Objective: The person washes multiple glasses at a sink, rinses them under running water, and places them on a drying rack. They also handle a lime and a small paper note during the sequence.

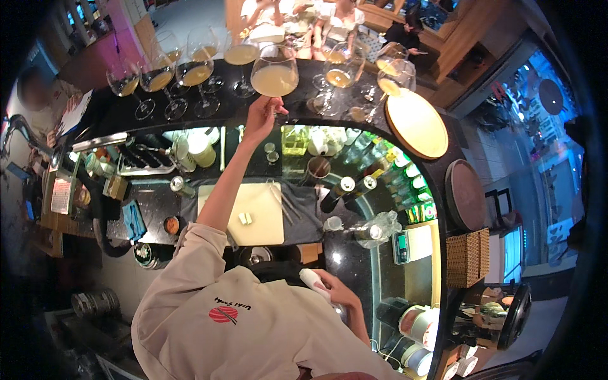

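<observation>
My left arm stretches across the counter, and my left hand is closed round the stem of a wine glass holding cloudy pale-yellow drink. Other stemmed glasses with similar drink, such as one wine glass to its left and another wine glass to its right, stand along the raised dark bar top. Close to my body, my right hand is closed on a white object with a reddish mark; its exact kind is unclear. Below my left forearm lies a cream cutting board bearing small pale-green pieces.
Round wooden trays, one a pale tray, rest along the bar's right side, near a wicker basket. Dark bottles, a kitchen scale and a blue cloth occupy the work counter. People sit beyond the bar.
</observation>
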{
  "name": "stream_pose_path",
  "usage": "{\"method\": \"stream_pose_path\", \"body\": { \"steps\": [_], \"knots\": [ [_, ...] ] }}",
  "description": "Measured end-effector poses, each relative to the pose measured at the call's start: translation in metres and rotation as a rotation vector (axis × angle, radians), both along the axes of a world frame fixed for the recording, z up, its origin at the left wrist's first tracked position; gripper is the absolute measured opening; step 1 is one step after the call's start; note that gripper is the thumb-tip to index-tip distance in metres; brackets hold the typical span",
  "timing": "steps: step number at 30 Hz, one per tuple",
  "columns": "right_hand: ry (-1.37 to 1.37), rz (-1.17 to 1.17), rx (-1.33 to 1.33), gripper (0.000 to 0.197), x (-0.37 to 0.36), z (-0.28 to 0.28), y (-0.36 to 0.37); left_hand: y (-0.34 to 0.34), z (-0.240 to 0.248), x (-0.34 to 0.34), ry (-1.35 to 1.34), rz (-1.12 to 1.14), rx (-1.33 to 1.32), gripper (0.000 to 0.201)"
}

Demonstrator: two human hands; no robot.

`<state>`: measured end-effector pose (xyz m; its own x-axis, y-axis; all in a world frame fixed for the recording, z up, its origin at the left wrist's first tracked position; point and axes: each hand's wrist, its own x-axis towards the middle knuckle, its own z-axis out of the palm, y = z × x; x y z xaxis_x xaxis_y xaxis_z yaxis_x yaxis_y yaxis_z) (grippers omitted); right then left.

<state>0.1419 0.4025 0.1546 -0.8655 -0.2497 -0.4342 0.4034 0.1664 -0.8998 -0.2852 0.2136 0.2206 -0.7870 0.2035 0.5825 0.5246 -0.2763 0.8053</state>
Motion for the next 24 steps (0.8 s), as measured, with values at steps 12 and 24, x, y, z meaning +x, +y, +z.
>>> {"method": "stream_pose_path", "body": {
  "steps": [12,24],
  "knots": [
    [0.55,-0.386,-0.045,0.043,-0.134,0.034,-0.028,-0.039,-0.105,0.157,-0.196,0.019,-0.08,0.044],
    [0.469,-0.263,0.299,0.043,-0.157,0.057,-0.058,-0.029,-0.216,0.222,-0.273,0.214,-0.471,0.04]
  ]
}}
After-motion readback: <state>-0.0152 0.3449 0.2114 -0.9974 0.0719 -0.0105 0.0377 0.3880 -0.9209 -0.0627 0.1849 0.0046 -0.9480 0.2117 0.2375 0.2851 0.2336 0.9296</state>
